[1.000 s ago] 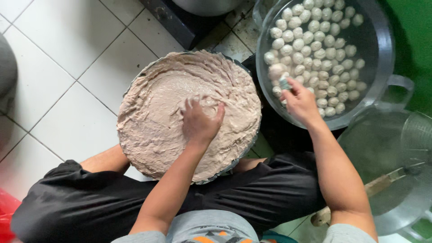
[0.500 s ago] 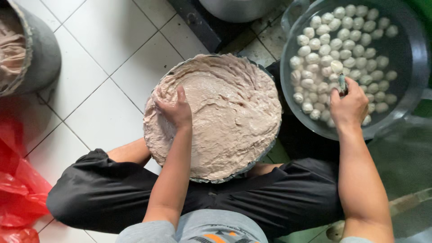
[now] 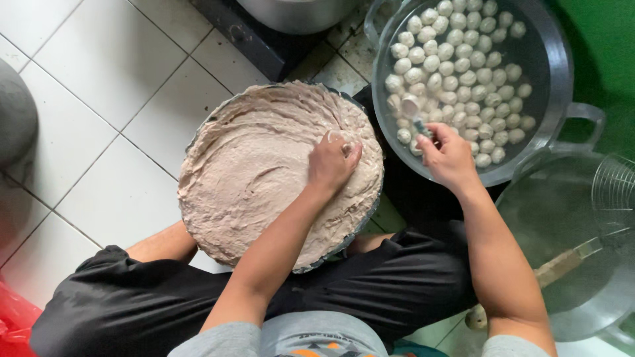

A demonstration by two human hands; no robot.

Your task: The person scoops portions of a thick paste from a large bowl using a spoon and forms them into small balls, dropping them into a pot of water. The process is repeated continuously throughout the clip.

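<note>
A wide round basin (image 3: pixel 198 132) full of pale pinkish-grey paste (image 3: pixel 258 172) rests between my knees. My left hand (image 3: pixel 333 162) is pressed into the paste at its right side, fingers closed around a lump of it. My right hand (image 3: pixel 448 155) reaches over the near rim of a metal pot (image 3: pixel 562 73) of water where several white balls (image 3: pixel 463 73) float. It holds a spoon (image 3: pixel 413 114) whose bowl carries a fresh ball among the others.
Another metal pot (image 3: pixel 569 277) with a wooden-handled wire skimmer (image 3: pixel 615 192) sits at the right. A black stove base (image 3: pixel 264 46) with a pot on it lies at the top. A grey container (image 3: pixel 16 112) is at the left, a red bag (image 3: pixel 13 324) at the bottom left. White floor tiles (image 3: pixel 112 79) surround it all.
My left hand moved from the basin's left side to its right edge and closed on paste. My right hand stayed at the pot with the spoon. The view shifted.
</note>
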